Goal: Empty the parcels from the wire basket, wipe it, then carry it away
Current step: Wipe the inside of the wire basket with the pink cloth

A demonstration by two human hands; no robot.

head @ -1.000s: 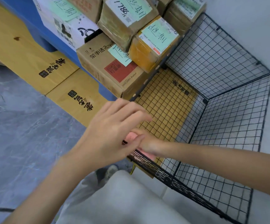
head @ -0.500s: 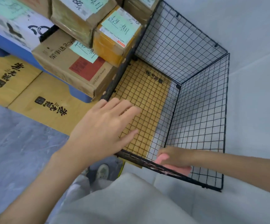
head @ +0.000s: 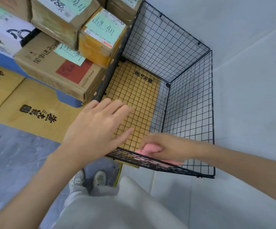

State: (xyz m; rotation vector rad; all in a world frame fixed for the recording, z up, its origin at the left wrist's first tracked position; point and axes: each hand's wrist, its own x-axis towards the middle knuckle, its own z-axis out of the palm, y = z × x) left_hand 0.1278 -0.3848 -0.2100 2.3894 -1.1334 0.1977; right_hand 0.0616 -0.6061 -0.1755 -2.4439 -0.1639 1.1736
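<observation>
One head view shows the wire basket (head: 190, 103) standing empty, partly over a yellow board (head: 134, 96) and just beside the stacked parcels (head: 100, 37). Its thin black mesh looks light and stiff yet probably a little springy, so I judge the top rim the best place to take hold for carrying. The left hand (head: 94, 128) is spread flat over the near left corner, fingers straight and holding nothing, while the right hand (head: 165, 146) reaches in across the near rim, fingers curled round a soft pink cloth (head: 148, 148) set against the near wall's mesh.
</observation>
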